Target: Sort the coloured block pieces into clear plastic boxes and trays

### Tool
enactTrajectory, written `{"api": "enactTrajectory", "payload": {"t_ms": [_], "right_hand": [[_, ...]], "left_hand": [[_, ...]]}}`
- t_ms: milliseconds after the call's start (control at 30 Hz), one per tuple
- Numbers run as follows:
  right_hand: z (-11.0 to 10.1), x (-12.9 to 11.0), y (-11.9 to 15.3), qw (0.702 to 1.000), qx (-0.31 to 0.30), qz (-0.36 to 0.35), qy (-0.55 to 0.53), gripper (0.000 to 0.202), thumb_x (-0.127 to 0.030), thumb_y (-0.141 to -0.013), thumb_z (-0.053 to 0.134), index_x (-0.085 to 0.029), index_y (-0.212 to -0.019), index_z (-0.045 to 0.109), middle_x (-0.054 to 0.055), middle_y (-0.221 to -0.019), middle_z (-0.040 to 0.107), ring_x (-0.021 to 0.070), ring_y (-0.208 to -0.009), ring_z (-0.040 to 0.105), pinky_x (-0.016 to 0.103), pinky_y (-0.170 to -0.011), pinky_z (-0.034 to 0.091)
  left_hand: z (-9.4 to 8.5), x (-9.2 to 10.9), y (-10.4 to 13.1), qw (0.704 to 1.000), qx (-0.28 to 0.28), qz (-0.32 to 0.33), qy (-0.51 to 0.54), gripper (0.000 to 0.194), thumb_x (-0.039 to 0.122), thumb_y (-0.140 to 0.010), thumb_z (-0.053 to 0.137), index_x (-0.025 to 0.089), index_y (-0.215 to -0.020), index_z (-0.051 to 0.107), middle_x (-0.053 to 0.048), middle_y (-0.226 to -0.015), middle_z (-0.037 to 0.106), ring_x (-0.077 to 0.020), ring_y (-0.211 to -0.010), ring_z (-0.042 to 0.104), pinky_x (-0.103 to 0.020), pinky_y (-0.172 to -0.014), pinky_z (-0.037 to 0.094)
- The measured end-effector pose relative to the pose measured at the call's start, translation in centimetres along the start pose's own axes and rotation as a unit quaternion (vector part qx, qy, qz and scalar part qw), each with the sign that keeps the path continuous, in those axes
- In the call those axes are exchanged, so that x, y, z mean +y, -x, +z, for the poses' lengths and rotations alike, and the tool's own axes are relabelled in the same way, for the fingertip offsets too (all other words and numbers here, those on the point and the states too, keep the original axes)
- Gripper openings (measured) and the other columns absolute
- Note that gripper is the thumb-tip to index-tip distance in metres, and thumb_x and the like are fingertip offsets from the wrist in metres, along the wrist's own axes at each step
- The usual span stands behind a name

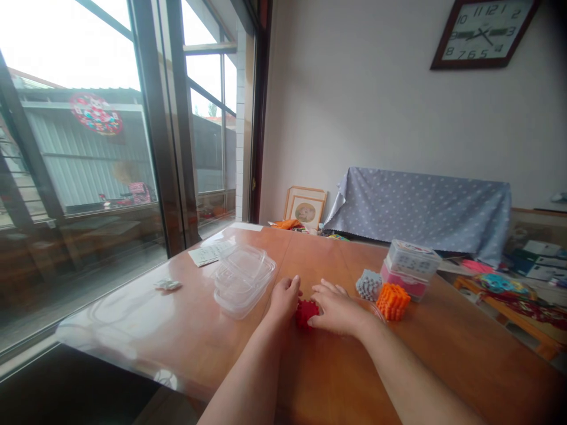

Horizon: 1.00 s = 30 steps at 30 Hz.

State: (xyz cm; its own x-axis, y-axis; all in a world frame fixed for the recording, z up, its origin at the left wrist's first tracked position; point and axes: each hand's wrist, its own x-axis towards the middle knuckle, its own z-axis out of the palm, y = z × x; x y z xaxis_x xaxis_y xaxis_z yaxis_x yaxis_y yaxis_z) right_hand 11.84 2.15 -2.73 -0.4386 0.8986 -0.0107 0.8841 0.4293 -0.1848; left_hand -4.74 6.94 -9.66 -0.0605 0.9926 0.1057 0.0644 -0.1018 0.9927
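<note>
My curled left hand (284, 298) and spread right hand (339, 310) flank the red block (305, 314) on the counter (204, 348); whether either grips it, I cannot tell. The orange block (393, 302) stands farther right.

Wall (345, 112): rose plain and pale; bore a dark-framed clock (485, 35).
Windows (208, 147): spanned the left side; looked onto a corrugated shed (88, 153).
Table (452, 330): stretched wide, brown and glossy.
Light: entered from the left, whitened the table's left half.
Spotted cloth (420, 206): hung along the wall.
</note>
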Motion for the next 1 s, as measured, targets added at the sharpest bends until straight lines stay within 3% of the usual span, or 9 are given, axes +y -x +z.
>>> {"api": "enactTrajectory", "payload": {"t_ms": [133,267,467,667,833,1000], "right_hand": [[0.4,0.1,-0.3,1.000,0.020,-0.005,-0.023,0.039,-0.049,-0.072,0.079,-0.023,-0.100,0.071,0.010,-0.131,0.064,0.0425,-0.146,0.036,0.053,-0.114,0.032],[-0.1,0.5,0.1,0.996,0.059,-0.013,-0.072,0.045,-0.047,-0.074,0.079,-0.025,-0.112,0.068,0.008,-0.131,0.063,0.0388,-0.145,0.038,0.048,-0.113,0.034],[-1.3,4.1,2.2,0.984,0.150,0.013,-0.097,0.048,-0.047,-0.080,0.073,-0.024,-0.121,0.064,0.009,-0.130,0.063,0.0291,-0.123,0.055,0.041,-0.106,0.040],[-0.8,7.8,4.4,0.985,0.134,0.091,-0.059,0.045,-0.046,-0.077,0.074,-0.024,-0.115,0.069,0.009,-0.119,0.065,0.0300,-0.115,0.057,0.040,-0.100,0.042],[-0.2,7.4,4.7,0.989,0.100,0.108,-0.026,0.045,-0.047,-0.072,0.078,-0.027,-0.112,0.073,0.008,-0.115,0.066,0.0314,-0.112,0.057,0.040,-0.096,0.042],[0.1,7.5,4.8,0.986,0.134,0.081,-0.057,0.058,-0.051,-0.071,0.079,-0.027,-0.123,0.070,0.009,-0.120,0.066,0.0320,-0.116,0.057,0.040,-0.099,0.041]], "left_hand": [[0.0,-0.2,-0.2,1.000,0.007,0.007,0.000,0.049,0.063,-0.089,0.054,0.016,-0.081,0.062,-0.007,-0.074,0.069,-0.0146,-0.057,0.060,-0.025,-0.055,0.042],[0.1,-0.2,-0.3,1.000,0.016,0.012,0.004,0.051,0.066,-0.090,0.051,0.017,-0.080,0.061,-0.007,-0.072,0.068,-0.0157,-0.059,0.061,-0.025,-0.055,0.043],[0.2,-0.5,-0.4,1.000,0.016,0.010,0.004,0.052,0.068,-0.088,0.051,0.017,-0.081,0.061,-0.007,-0.074,0.068,-0.0155,-0.058,0.061,-0.025,-0.055,0.043],[0.1,-0.7,-0.5,1.000,0.015,0.006,-0.006,0.050,0.065,-0.087,0.054,0.017,-0.082,0.062,-0.008,-0.076,0.069,-0.0157,-0.060,0.061,-0.026,-0.056,0.043],[0.1,-0.5,-0.3,1.000,0.015,0.003,-0.012,0.051,0.067,-0.086,0.054,0.016,-0.082,0.062,-0.008,-0.076,0.069,-0.0156,-0.059,0.061,-0.026,-0.055,0.043],[0.0,0.0,-0.1,1.000,0.012,0.003,-0.013,0.055,0.072,-0.083,0.055,0.017,-0.080,0.060,-0.008,-0.074,0.068,-0.0154,-0.057,0.060,-0.026,-0.055,0.044]]}}
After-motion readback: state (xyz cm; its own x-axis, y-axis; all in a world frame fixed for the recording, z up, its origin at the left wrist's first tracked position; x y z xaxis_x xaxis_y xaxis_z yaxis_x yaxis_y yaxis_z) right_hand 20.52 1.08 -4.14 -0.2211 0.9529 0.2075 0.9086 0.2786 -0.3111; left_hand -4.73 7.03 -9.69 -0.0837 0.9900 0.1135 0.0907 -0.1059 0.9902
